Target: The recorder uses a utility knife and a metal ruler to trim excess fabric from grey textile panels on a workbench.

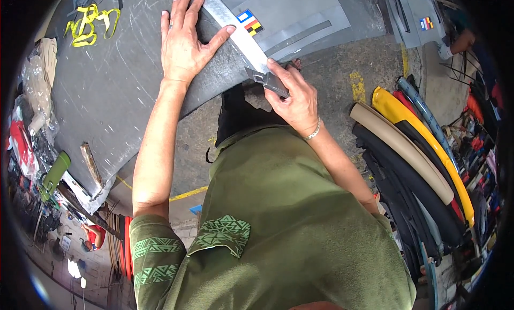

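Note:
My left hand [187, 50] lies flat on the dark grey table with its fingers spread. Its fingertips and thumb press along the near edge of a long metal ruler [227, 21], which runs slantwise to the table's front edge. In my right hand [297, 98] is a black and grey utility knife [273, 84], gripped at the ruler's near end, its tip pointing left. Beyond the ruler lies a grey sheet of material [316, 15] with a darker strip across it. A patch of coloured flag squares [250, 22] sits on the sheet beside the ruler.
Tangled yellow webbing [91, 25] lies at the table's far left. Rolls of material, including a tan roll [401, 152] and a yellow roll [428, 144], stand to my right. A green roll [55, 173] and plastic-wrapped goods are at left. Another person's hand [463, 42] shows far right.

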A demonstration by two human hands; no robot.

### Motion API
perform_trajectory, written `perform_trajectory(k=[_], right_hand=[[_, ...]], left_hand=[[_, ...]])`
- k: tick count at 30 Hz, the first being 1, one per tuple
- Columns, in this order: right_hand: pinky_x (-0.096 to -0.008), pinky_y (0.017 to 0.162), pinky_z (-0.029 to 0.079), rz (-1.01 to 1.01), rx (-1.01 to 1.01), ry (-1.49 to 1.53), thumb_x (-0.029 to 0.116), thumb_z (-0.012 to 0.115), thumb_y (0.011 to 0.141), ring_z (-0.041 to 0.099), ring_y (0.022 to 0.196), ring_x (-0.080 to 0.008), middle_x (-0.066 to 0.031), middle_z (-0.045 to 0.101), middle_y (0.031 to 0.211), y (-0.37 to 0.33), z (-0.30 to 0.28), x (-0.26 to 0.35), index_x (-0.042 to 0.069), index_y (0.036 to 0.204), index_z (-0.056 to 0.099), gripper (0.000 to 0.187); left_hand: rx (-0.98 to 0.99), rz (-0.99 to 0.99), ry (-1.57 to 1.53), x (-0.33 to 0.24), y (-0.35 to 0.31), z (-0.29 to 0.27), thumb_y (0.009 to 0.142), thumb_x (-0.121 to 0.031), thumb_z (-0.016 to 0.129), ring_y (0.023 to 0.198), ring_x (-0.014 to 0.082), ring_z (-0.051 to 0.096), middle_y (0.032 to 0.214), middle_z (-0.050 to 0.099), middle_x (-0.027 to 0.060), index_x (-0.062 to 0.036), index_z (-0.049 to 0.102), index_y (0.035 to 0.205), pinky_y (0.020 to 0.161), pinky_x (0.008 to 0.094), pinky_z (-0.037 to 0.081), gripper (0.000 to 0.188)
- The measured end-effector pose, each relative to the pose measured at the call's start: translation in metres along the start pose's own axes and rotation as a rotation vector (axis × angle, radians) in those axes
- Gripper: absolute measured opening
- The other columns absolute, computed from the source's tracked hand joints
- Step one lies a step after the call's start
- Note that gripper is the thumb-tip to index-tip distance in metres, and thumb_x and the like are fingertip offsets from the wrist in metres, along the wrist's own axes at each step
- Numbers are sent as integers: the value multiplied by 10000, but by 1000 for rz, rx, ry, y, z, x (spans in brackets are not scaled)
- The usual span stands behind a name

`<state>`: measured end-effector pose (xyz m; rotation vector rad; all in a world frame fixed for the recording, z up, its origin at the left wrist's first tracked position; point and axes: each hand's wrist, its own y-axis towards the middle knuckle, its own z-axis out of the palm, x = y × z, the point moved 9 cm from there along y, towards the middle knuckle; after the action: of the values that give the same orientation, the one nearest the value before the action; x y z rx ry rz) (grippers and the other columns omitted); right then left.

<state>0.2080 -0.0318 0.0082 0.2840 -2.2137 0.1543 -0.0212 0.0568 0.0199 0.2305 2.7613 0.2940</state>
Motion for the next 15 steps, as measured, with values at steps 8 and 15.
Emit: perform_trajectory(k=[8, 15], right_hand=[[-419, 880, 585, 29, 2, 6, 79, 804, 744, 703, 839, -358, -112, 672, 955, -1, 0, -1, 184, 1365, 649, 649], [-410, 808, 590, -16, -23, 7, 78, 806, 758, 709, 852, -349, -118, 687, 997, 0, -1, 3, 189, 1368, 648, 640]], left_hand=[[262, -202, -16, -10, 10, -5, 788, -504, 803, 1513, 421, 303, 1570, 387, 283, 40, 425, 1497, 1253, 556, 208, 971], [150, -130, 4, -11, 8, -11, 794, -488, 801, 1485, 416, 355, 1532, 449, 253, 23, 491, 1456, 1250, 560, 212, 892]])
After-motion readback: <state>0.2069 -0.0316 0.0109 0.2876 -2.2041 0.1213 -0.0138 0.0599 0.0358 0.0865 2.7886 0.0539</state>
